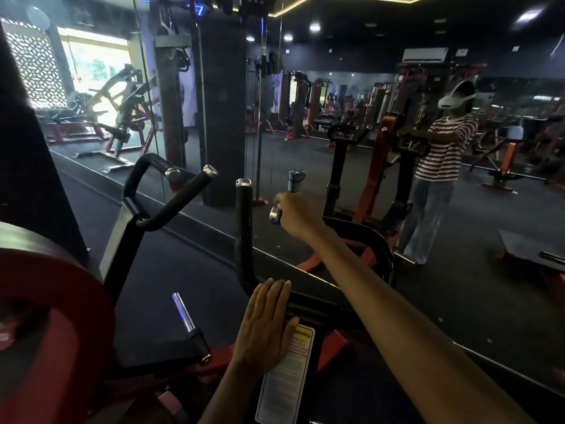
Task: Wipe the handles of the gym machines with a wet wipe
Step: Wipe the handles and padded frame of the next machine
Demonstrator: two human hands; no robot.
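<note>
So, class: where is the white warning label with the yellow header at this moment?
In the head view, the white warning label with the yellow header sits low at centre on the black machine frame, partly under the left hand resting flat on it.

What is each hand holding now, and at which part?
The right hand grips a black machine handle near its metal-capped end. No wipe shows in that grip. The left hand lies flat on the machine frame and holds nothing.
</note>
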